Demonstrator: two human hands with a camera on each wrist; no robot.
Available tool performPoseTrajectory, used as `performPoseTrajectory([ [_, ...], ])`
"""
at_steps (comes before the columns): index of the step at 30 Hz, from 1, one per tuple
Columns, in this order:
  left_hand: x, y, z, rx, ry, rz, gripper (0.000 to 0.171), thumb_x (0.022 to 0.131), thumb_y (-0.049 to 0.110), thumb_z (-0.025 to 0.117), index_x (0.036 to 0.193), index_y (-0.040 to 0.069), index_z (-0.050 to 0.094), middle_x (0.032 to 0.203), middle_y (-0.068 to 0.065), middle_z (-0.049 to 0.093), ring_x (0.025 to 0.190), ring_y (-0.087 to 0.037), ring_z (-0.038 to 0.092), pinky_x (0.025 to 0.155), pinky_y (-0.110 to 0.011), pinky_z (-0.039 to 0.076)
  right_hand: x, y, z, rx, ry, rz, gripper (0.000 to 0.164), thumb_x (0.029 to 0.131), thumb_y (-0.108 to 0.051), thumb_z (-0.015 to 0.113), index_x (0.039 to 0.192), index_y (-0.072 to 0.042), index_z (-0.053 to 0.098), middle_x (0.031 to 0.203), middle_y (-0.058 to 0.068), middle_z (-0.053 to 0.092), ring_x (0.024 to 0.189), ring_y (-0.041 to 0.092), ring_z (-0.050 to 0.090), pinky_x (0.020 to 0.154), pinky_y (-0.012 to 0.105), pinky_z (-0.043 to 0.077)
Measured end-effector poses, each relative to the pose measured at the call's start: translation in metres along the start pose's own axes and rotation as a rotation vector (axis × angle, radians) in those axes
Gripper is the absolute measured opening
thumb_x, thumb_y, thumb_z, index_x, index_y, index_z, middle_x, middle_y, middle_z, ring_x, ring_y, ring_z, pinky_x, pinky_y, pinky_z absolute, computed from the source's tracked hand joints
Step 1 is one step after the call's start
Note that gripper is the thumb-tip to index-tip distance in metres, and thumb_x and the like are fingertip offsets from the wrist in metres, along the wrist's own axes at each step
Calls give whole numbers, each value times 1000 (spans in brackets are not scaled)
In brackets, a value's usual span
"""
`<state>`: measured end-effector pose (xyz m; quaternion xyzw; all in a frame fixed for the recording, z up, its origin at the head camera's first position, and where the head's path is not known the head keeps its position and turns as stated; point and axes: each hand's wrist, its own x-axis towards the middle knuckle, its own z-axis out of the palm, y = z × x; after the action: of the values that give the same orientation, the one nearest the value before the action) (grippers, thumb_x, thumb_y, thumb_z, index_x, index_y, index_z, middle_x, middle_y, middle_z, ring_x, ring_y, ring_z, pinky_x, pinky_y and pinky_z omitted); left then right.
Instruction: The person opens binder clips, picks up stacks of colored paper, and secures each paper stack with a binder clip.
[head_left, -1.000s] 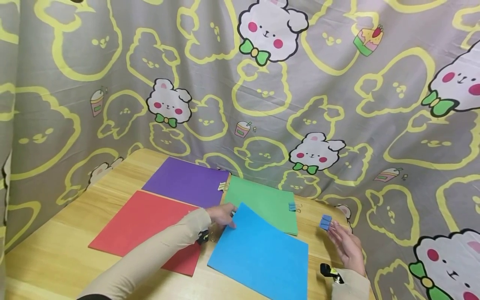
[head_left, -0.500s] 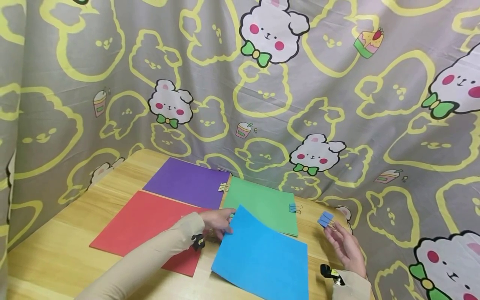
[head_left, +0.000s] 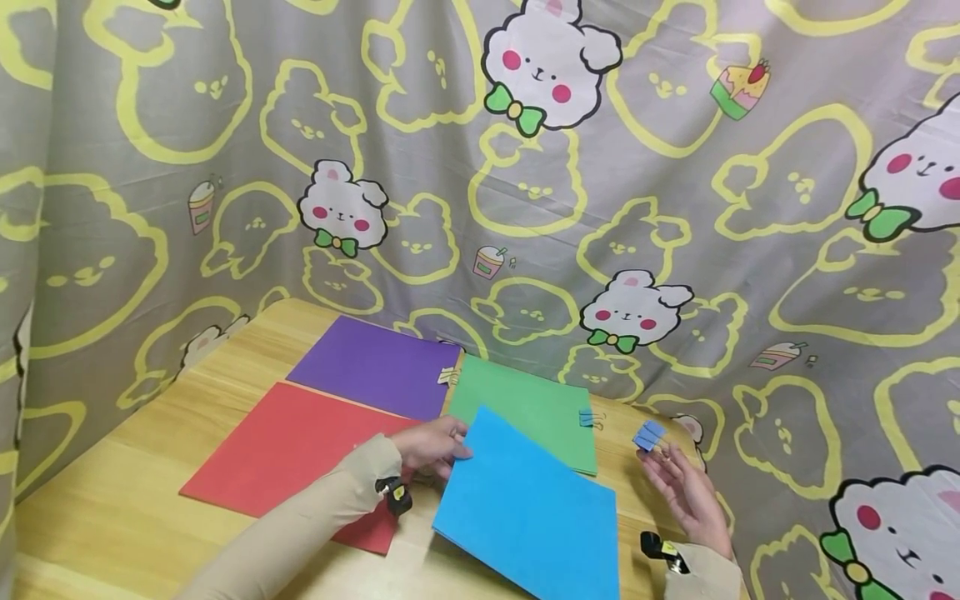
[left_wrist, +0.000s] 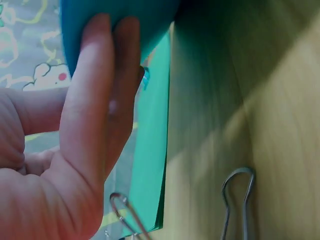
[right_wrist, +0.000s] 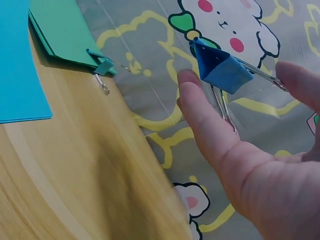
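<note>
A stack of bright blue paper [head_left: 536, 508] is tilted up off the table in the head view. My left hand [head_left: 431, 443] pinches it near the upper left corner, thumb on top and fingers beneath; the left wrist view has those fingers against the sheets [left_wrist: 117, 15]. Off to the right, my right hand [head_left: 692, 493] holds a blue binder clip [head_left: 649, 435] by its wire handles, apart from the paper. The right wrist view shows the clip's mouth [right_wrist: 220, 62] with the thumb on one handle and a finger by the other.
Green paper [head_left: 525, 408] with a blue clip [head_left: 587, 418] on its right edge lies behind the blue stack. Purple paper [head_left: 375, 362] with a pale clip [head_left: 447, 377] and red paper [head_left: 300, 450] lie left. Two wire loops [left_wrist: 239, 172] show in the left wrist view. A patterned curtain [head_left: 420, 167] surrounds the table.
The blue stack's lower left corner has risen and shifted right as my left hand grips it. In my right hand the clip has turned and moved slightly left.
</note>
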<state>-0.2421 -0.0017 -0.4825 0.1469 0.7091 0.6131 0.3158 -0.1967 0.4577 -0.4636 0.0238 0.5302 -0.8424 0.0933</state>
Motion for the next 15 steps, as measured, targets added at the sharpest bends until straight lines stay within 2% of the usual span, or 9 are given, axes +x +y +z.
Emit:
performPoseTrajectory([
  [2, 2, -3, 1, -33, 27, 6, 64, 97, 6, 57, 149, -14, 23, 137, -30, 50, 73, -16, 69, 65, -32, 61, 0, 0, -1, 0, -11, -2, 27, 107, -29, 38, 122, -16, 57, 118, 5, 70, 114, 18, 67, 105, 29, 48],
  [5, 5, -6, 0, -74, 55, 18, 67, 98, 9, 57, 150, -14, 20, 145, -33, 42, 81, -15, 66, 60, -28, 58, 1, 1, -2, -12, -17, -19, 30, 107, -32, 35, 123, -14, 52, 118, 6, 69, 114, 17, 67, 104, 29, 49],
  [10, 6, -11, -6, -139, 74, 49, 69, 99, 12, 57, 151, -12, 18, 148, -35, 37, 75, -10, 59, 52, -22, 51, 2, 0, -1, -22, 49, -1, 35, 105, -38, 36, 131, -13, 37, 115, 2, 67, 111, 14, 67, 107, 28, 47],
  [11, 5, -12, -7, -150, 68, 58, 70, 99, 13, 56, 151, -12, 17, 142, -33, 44, 68, -8, 55, 52, -22, 49, 2, -1, 0, -20, 65, 7, 35, 105, -38, 37, 131, -14, 37, 115, 1, 66, 111, 14, 67, 108, 28, 47],
  [12, 5, -12, -10, -160, 61, 68, 71, 99, 13, 56, 151, -13, 16, 127, -28, 56, 61, -6, 50, 51, -22, 47, 1, -2, 0, -14, 76, 12, 35, 105, -37, 38, 131, -14, 37, 115, 1, 66, 111, 15, 67, 108, 28, 46],
  [13, 4, -12, -12, -169, 57, 79, 71, 99, 14, 56, 151, -13, 16, 108, -22, 63, 57, -5, 46, 51, -23, 45, 1, -2, 1, -6, 82, 16, 34, 105, -37, 39, 131, -14, 39, 116, 1, 65, 111, 15, 67, 109, 28, 46],
  [15, 2, -13, -16, -180, 50, 96, 72, 99, 16, 56, 152, -13, 14, 79, -5, 57, 52, -3, 37, 52, -24, 43, 0, -3, 1, 17, 79, 13, 32, 105, -35, 42, 129, -13, 44, 117, 3, 64, 112, 17, 67, 109, 29, 46],
])
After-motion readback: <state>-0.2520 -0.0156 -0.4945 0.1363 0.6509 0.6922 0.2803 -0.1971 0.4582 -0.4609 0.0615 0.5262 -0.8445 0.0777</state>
